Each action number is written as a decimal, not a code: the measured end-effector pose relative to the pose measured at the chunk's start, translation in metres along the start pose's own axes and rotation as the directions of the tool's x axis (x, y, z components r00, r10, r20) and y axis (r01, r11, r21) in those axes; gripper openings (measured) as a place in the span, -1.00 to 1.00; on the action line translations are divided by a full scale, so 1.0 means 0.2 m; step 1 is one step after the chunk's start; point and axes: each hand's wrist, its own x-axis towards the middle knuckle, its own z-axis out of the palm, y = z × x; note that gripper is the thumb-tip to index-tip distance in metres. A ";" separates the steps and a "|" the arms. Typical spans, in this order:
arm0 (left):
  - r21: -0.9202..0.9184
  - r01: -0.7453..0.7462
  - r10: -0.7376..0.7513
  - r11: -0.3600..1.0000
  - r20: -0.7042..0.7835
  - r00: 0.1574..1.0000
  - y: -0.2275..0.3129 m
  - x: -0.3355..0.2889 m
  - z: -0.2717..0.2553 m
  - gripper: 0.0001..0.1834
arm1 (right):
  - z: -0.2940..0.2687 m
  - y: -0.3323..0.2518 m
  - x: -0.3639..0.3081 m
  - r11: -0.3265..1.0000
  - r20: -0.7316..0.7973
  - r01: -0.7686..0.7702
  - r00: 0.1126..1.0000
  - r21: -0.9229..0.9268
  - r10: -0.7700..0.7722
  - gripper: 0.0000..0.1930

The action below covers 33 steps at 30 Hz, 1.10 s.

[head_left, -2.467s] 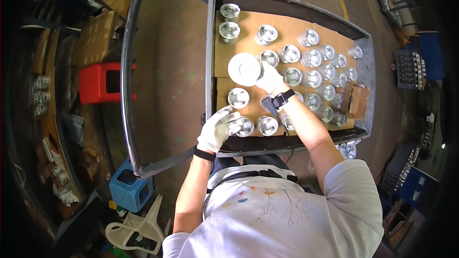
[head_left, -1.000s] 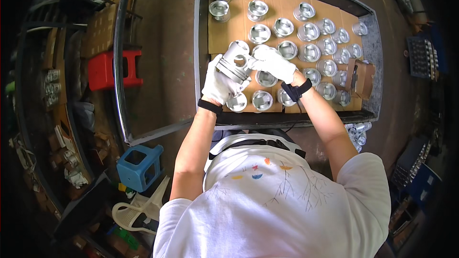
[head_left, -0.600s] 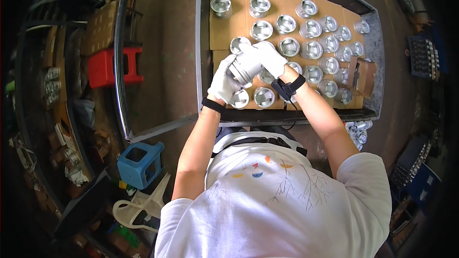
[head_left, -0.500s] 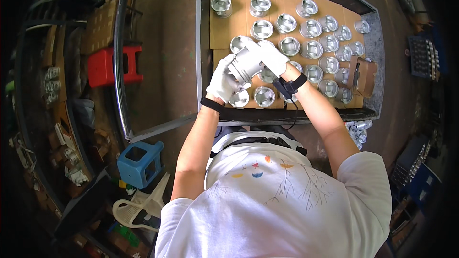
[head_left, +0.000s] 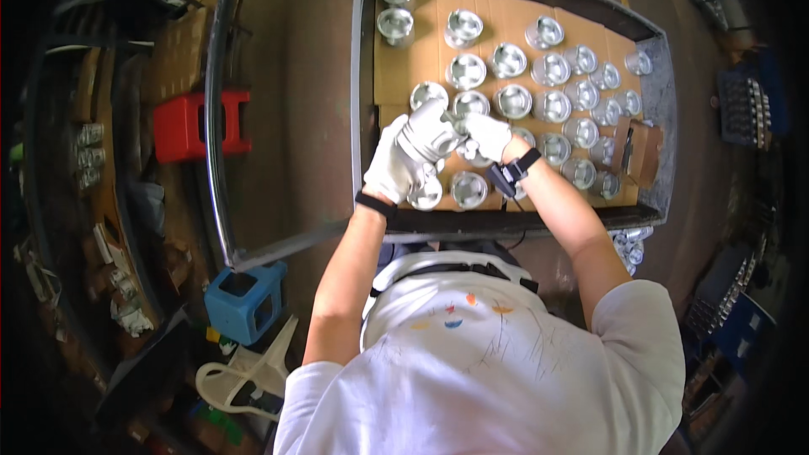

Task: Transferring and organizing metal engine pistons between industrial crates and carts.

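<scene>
A silver metal piston is held up over the near left part of a wide shallow box. Wrapped round its lower left side is my left hand, in a white glove. My right hand, gloved too, is closed at the piston's right side; its fingertips are bunched there, and what they pinch, if anything, is too small to make out. Below and around both hands stand more pistons, among them one upright piston near the front edge and another piston just beyond the held one.
The grey-rimmed box is lined with cardboard and holds several pistons in rows. A small open carton sits at its right end. Left of it are a metal rail, a red stool and a blue stool.
My right hand has drawn back from over the piston to its right side, uncovering more of it. My left hand keeps its hold. The whole view has shifted slightly.
</scene>
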 end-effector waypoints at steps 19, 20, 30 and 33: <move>-0.252 0.069 -0.114 0.965 -0.171 0.979 -0.09 -0.27 -0.48 -0.60 | -0.10 -0.32 1.16 0.370 -0.266 -0.052 0.786 -0.927 -0.557 -0.62; -0.264 0.079 -0.124 0.961 -0.159 0.979 -0.08 -0.27 -0.50 -0.59 | -0.13 -0.28 1.19 0.374 -0.292 -0.061 0.743 -0.926 -0.602 -0.62; -0.273 0.119 -0.179 0.955 -0.206 0.962 -0.06 -0.31 -0.60 -0.54 | 0.28 -0.65 1.16 -0.250 -0.026 -0.275 0.720 -0.929 -0.694 -0.79; -0.297 0.121 -0.182 0.947 -0.186 0.966 -0.04 -0.31 -0.58 -0.55 | 0.20 -0.62 1.34 -0.388 0.018 -0.353 0.720 -0.851 -0.694 -0.81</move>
